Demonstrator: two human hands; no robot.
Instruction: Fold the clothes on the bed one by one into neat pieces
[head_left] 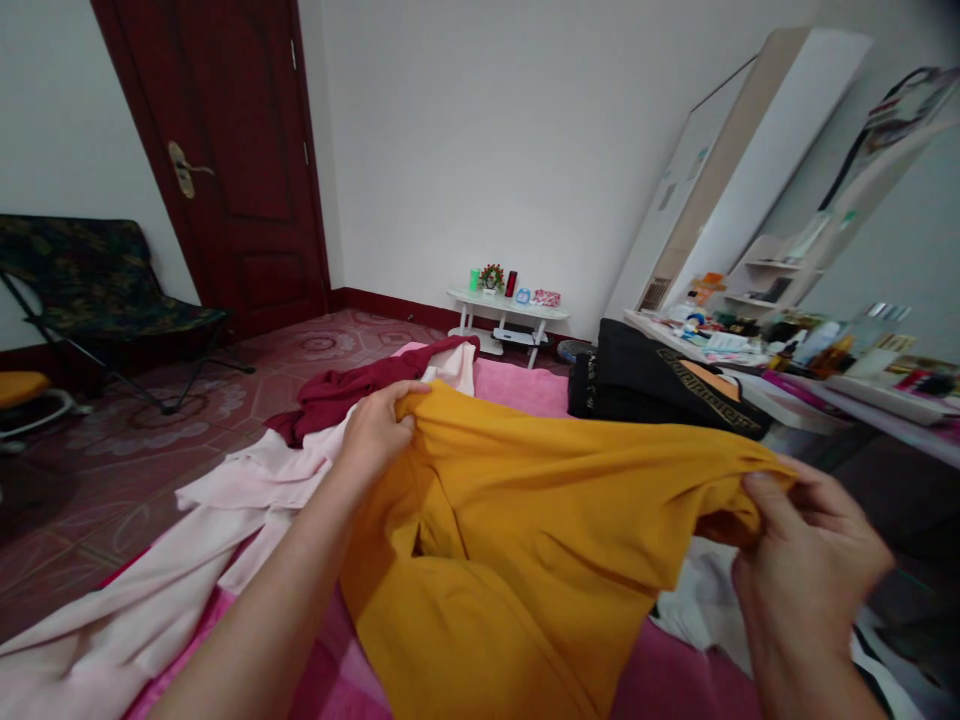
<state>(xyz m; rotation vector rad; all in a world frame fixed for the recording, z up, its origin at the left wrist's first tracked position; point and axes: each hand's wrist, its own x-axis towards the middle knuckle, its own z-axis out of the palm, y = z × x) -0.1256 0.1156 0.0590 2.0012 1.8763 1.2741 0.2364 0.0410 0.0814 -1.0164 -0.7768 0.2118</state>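
A mustard-yellow garment [525,520] is stretched between both my hands above a pink bed cover [517,385]. My left hand [375,430] is closed on its upper left edge. At the right, my right hand [806,555] pinches the other end of the yellow cloth between thumb and fingers. A pale pink garment [225,520] lies spread under my left forearm, and a dark red garment [352,385] is bunched just beyond my left hand. The lower part of the yellow garment hangs in folds toward me.
A folded black garment [652,385] lies at the far right of the bed, white cloth [697,600] below my right hand. A cluttered desk [825,380] runs along the right. A small white table [510,310] stands by the wall; a folding chair [97,290] and a red door [240,160] are at left.
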